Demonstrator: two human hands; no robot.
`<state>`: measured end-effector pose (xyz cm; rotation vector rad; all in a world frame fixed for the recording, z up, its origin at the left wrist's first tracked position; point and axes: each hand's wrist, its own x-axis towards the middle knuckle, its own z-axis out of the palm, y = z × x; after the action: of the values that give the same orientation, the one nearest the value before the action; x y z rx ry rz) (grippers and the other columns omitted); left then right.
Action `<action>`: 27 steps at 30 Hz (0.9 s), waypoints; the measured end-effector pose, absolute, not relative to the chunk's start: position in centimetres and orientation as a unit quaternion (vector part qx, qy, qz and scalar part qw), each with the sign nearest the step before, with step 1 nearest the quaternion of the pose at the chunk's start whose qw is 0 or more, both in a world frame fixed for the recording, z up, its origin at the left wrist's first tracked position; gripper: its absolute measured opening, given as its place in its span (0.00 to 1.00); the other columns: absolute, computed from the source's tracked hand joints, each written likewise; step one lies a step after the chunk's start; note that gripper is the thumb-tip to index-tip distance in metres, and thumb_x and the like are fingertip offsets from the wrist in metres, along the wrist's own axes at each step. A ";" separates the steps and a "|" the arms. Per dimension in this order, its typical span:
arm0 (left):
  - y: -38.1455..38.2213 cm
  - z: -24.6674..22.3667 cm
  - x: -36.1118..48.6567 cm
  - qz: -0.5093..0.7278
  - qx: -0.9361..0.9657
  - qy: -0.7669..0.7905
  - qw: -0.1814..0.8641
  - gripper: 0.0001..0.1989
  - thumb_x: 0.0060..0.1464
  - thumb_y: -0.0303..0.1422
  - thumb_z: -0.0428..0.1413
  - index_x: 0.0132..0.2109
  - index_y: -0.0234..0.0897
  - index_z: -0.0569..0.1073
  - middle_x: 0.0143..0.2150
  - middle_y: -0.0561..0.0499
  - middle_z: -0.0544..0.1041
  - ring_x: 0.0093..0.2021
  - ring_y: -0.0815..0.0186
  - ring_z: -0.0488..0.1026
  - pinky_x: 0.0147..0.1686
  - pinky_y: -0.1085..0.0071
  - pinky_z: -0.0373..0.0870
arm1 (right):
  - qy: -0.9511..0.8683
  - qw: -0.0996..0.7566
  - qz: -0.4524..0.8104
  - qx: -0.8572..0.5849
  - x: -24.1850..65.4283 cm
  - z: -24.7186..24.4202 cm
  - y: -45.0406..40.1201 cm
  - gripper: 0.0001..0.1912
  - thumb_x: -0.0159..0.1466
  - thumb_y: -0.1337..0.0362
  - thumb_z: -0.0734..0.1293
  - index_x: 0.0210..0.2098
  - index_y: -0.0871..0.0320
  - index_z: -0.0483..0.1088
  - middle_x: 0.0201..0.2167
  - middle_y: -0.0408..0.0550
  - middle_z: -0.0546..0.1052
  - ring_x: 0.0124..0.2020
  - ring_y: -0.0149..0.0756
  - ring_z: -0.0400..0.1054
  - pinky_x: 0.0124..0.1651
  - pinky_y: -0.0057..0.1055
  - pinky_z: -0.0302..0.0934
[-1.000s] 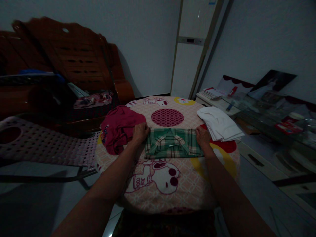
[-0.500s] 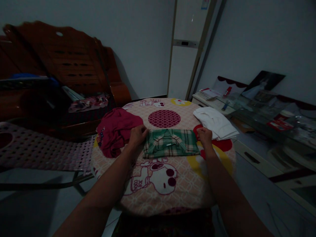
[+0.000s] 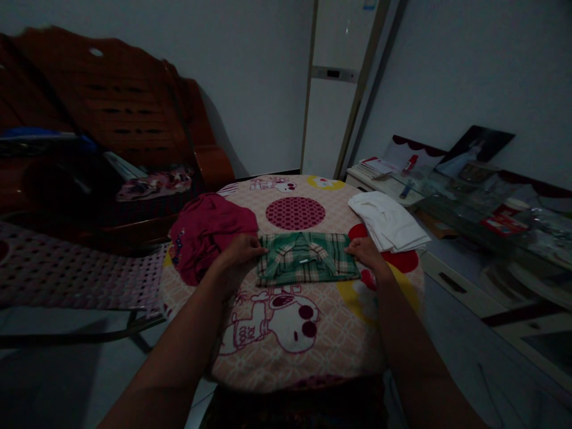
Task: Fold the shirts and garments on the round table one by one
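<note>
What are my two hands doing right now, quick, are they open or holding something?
Left hand: closed, pinching the green shirt at its left edge.
Right hand: closed, pinching the shirt's right edge.

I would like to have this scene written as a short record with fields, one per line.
left hand: fingers at the shirt's left edge
right hand: fingers at the shirt's right edge
between hands: green plaid shirt, folded flat, collar up
left side: magenta garment, loosely heaped
right side: white garment, folded
surface: patterned tablecloth on a round table
</note>
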<state>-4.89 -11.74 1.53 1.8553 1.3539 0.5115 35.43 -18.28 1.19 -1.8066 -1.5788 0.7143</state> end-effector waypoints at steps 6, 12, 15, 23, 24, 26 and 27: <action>-11.5 1.4 -5.4 0.200 0.737 0.525 0.376 0.16 0.46 0.44 0.60 0.22 0.36 0.71 0.17 0.52 0.70 0.18 0.69 0.63 0.20 0.74 0.54 | -0.552 0.344 0.295 -0.700 35.3 1.3 -18.4 0.11 0.49 0.56 0.70 0.19 0.56 0.67 0.13 0.40 0.68 0.16 0.31 0.61 0.22 0.27 0.54; -11.5 2.1 -6.4 0.265 0.719 0.513 0.386 0.17 0.40 0.45 0.64 0.25 0.36 0.72 0.19 0.55 0.69 0.19 0.70 0.63 0.20 0.75 0.56 | -0.546 0.382 0.270 -0.695 35.4 1.5 -18.4 0.12 0.45 0.56 0.72 0.19 0.55 0.67 0.15 0.41 0.69 0.19 0.31 0.63 0.24 0.28 0.55; -12.4 2.9 -5.5 0.270 0.719 0.460 0.445 0.18 0.41 0.46 0.64 0.27 0.35 0.71 0.21 0.55 0.69 0.21 0.71 0.64 0.22 0.76 0.58 | -0.536 0.430 0.324 -0.650 34.7 2.6 -19.0 0.16 0.46 0.52 0.73 0.25 0.56 0.69 0.16 0.39 0.69 0.18 0.30 0.61 0.23 0.27 0.54; -14.9 4.1 -3.0 0.036 0.839 0.346 0.419 0.15 0.40 0.37 0.66 0.36 0.36 0.75 0.27 0.56 0.74 0.28 0.68 0.68 0.27 0.76 0.60 | -0.695 0.136 0.471 -0.526 31.0 4.9 -21.2 0.12 0.49 0.58 0.76 0.26 0.57 0.74 0.20 0.39 0.73 0.22 0.29 0.64 0.24 0.25 0.53; -15.0 4.2 -2.9 0.031 0.847 0.349 0.399 0.13 0.41 0.35 0.65 0.37 0.37 0.75 0.28 0.56 0.74 0.29 0.68 0.68 0.27 0.76 0.60 | -0.717 0.112 0.444 -0.526 30.6 5.0 -21.3 0.09 0.49 0.61 0.75 0.26 0.57 0.74 0.21 0.39 0.72 0.23 0.29 0.64 0.25 0.25 0.52; -15.0 4.1 -3.0 0.034 0.851 0.348 0.392 0.11 0.42 0.31 0.62 0.37 0.36 0.76 0.29 0.55 0.74 0.29 0.68 0.68 0.28 0.76 0.60 | -0.747 0.095 0.383 -0.535 29.9 5.1 -21.5 0.05 0.49 0.69 0.73 0.25 0.58 0.73 0.21 0.40 0.72 0.24 0.29 0.63 0.26 0.26 0.52; -15.0 4.0 -3.1 0.039 0.847 0.346 0.403 0.11 0.42 0.30 0.60 0.37 0.36 0.76 0.29 0.55 0.73 0.29 0.69 0.68 0.29 0.76 0.60 | -0.754 0.093 0.361 -0.541 29.6 5.2 -21.5 0.04 0.49 0.72 0.71 0.25 0.59 0.73 0.21 0.40 0.71 0.25 0.29 0.63 0.28 0.26 0.52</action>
<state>-3.10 -14.99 3.97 2.1388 0.8733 0.0977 29.64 -21.50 5.22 -1.6046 -2.2374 1.0718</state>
